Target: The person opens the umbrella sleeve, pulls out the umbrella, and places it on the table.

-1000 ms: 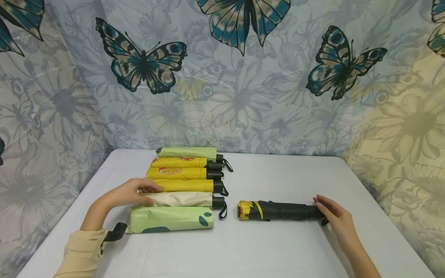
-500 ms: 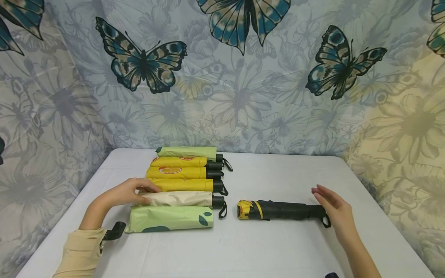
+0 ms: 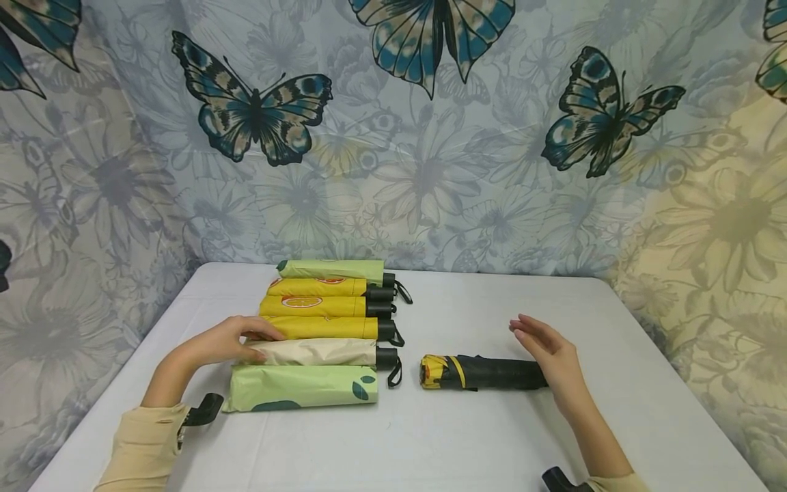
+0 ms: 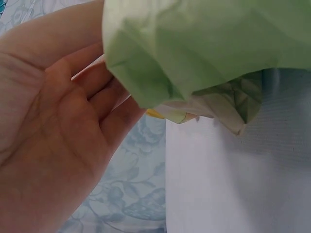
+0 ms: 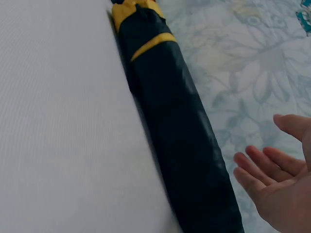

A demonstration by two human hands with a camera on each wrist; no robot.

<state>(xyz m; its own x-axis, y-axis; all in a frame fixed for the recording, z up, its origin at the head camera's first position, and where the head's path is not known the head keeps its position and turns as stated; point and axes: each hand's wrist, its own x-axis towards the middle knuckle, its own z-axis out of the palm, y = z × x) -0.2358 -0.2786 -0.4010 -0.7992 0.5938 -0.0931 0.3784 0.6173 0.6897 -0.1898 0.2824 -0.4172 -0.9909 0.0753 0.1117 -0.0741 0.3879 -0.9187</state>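
Observation:
My left hand is at the left end of a folded cream umbrella, thumb on its near side and fingers over its far side beside a yellow umbrella. In the left wrist view a crumpled light-green umbrella hides those fingertips. My right hand hovers with loosely spread fingers over the handle end of a folded black umbrella with yellow trim, hiding that end. In the right wrist view the same right hand is beside the black umbrella, holding nothing.
Two more yellow umbrellas and another light-green one lie behind in the same row, black handles to the right. All rest on a white table before a butterfly-print cloth.
My right hand has lifted off the black umbrella's handle end and moved left above the umbrella. My left hand and the row of umbrellas stay in place.

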